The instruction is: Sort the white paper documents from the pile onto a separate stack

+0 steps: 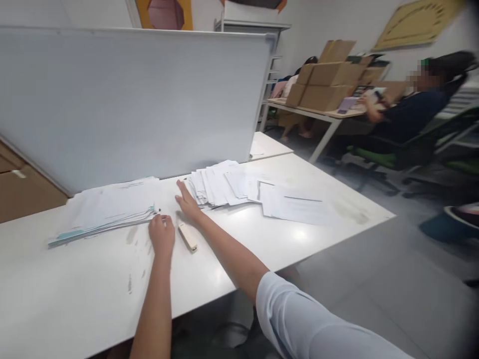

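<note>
My left hand [162, 234] is low over the white table [209, 264], its fingers loosely bent, close to the right corner of a stack of papers [112, 204]. I see nothing held in it. A cream stapler [187, 236] lies on the table between my two forearms. My right hand [189, 203] is stretched forward with thumb and fingers apart, at the left edge of a fanned-out pile of white sheets [220, 183]. Whether it touches the sheets is unclear. Farther right, more printed sheets [292, 202] spread out from that pile.
A large whiteboard [130, 99] stands upright along the table's back. At the left is a cardboard box [26, 189]. Behind to the right, a seated person [415, 109] holds something at another table with stacked cartons [322, 80]. A blue bin [449, 224] stands on the floor.
</note>
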### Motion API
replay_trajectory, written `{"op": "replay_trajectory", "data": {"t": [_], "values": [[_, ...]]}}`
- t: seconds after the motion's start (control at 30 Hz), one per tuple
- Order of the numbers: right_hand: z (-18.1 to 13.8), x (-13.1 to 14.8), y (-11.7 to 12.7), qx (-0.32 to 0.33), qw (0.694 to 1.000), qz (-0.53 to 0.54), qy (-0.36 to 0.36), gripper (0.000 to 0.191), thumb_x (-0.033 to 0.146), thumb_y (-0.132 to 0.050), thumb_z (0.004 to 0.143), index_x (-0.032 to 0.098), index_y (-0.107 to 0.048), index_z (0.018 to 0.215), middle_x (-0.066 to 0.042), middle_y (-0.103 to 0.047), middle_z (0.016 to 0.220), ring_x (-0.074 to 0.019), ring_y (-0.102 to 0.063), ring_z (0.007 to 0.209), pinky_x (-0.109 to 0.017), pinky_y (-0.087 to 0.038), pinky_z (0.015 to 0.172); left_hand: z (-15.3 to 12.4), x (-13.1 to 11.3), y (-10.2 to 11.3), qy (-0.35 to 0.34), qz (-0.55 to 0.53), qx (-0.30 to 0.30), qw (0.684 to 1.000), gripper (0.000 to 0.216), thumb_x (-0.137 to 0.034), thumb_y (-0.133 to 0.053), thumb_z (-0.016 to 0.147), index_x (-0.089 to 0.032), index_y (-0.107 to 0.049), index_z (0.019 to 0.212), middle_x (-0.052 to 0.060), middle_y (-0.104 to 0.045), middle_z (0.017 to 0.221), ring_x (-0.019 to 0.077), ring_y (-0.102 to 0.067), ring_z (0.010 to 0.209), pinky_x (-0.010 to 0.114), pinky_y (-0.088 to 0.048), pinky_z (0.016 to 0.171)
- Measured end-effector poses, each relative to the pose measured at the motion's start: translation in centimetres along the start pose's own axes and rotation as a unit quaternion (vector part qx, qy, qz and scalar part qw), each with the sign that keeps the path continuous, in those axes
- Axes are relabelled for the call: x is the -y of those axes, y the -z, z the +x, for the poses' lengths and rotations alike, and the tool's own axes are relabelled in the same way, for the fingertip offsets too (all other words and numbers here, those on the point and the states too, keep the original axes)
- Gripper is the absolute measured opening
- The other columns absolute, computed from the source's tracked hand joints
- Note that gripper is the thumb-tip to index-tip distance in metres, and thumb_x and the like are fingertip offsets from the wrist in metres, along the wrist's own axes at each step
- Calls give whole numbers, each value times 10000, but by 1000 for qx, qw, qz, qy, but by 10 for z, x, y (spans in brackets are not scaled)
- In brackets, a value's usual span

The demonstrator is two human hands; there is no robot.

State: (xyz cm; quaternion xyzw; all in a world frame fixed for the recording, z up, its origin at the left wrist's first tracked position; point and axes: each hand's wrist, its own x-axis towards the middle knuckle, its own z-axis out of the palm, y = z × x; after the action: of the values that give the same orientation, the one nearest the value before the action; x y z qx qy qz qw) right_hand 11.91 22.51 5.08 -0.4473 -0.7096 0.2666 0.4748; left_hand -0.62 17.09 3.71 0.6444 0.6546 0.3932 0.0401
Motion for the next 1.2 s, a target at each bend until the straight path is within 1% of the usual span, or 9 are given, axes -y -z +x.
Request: {"op": "replay_trajectory", "data": {"t": [0.1, 0.17, 0.23, 0.3, 0.4, 0.5, 0.77, 0.97, 1.2], "values": [[-65, 11, 55, -22, 997, -39, 60, 533, 418, -248, 985, 226, -303, 1479, -41, -288, 1554, -171, -218, 1440, -372, -183, 1164, 2, -3, 1, -4, -15, 1, 1000, 227, -287, -396, 823, -176, -589, 862, 154, -618, 1012, 298, -522, 1105, 440, -351, 1021], [-109, 8, 111, -76, 990, -113, 32, 486, 408, -260, 984, 252, -404, 1421, -51, -370, 1513, -196, -278, 1417, -402, -201, 1157, 1, -4, -1, -14, 4, 4, 1000, 251, -299, -393, 822, -165, -597, 879, 159, -626, 996, 302, -532, 1079, 441, -354, 1004], [-146, -8, 176, -123, 964, -225, -67, 496, 432, -332, 961, 202, -458, 1382, -105, -410, 1482, -237, -276, 1417, -433, -183, 1159, 0, -4, -3, -33, 43, 10, 999, 284, -317, -394, 826, -148, -612, 894, 165, -641, 966, 308, -548, 1030, 442, -362, 975], [-175, -30, 236, -184, 894, -320, -254, 694, 501, -477, 890, 81, -369, 1432, -202, -291, 1527, -316, -171, 1446, -479, -161, 1154, -1, -5, -4, -54, 79, 19, 995, 315, -331, -391, 833, -135, -629, 894, 172, -654, 941, 315, -557, 988, 445, -373, 942], [-203, -61, 289, -155, 813, -383, -410, 992, 587, -560, 815, -32, -167, 1484, -260, -120, 1560, -361, -57, 1455, -516, -74, 1156, -1, -7, -4, -70, 102, 28, 992, 352, -356, -379, 842, -137, -651, 891, 175, -664, 930, 327, -557, 968, 445, -391, 901], [-218, -75, 296, -127, 801, -397, -429, 944, 594, -490, 853, -25, -164, 1487, -237, -144, 1563, -331, -99, 1455, -485, -65, 1161, -1, -9, 0, -83, 90, 47, 991, 370, -369, -364, 846, -148, -657, 894, 165, -671, 942, 321, -558, 963, 430, -398, 897], [-223, -71, 284, -218, 805, -395, -385, 644, 376, -456, 911, 17, -343, 1434, -218, -446, 1431, -297, -395, 1335, -368, -253, 1088, 1, -5, 3, -90, 62, 90, 990, 409, -370, -304, 864, -152, -648, 904, 159, -683, 1000, 293, -565, 1006, 406, -381, 945], [-229, -67, 287, -260, 796, -357, -414, 580, 387, -430, 917, 101, -408, 1421, -180, -623, 1235, -308, -570, 1146, -366, -411, 914, 1, -5, 3, -87, 57, 101, 990, 413, -359, -296, 869, -156, -652, 922, 154, -688, 1033, 285, -565, 1030, 411, -382, 963], [-234, -59, 287, -325, 807, -297, -394, 576, 469, -357, 934, 142, -461, 1396, -150, -610, 1278, -285, -582, 1132, -345, -450, 880, -2, -8, 6, -99, 57, 103, 988, 480, -369, -270, 869, -108, -651, 999, 177, -679, 1078, 304, -555, 1045, 413, -380, 976]]}}
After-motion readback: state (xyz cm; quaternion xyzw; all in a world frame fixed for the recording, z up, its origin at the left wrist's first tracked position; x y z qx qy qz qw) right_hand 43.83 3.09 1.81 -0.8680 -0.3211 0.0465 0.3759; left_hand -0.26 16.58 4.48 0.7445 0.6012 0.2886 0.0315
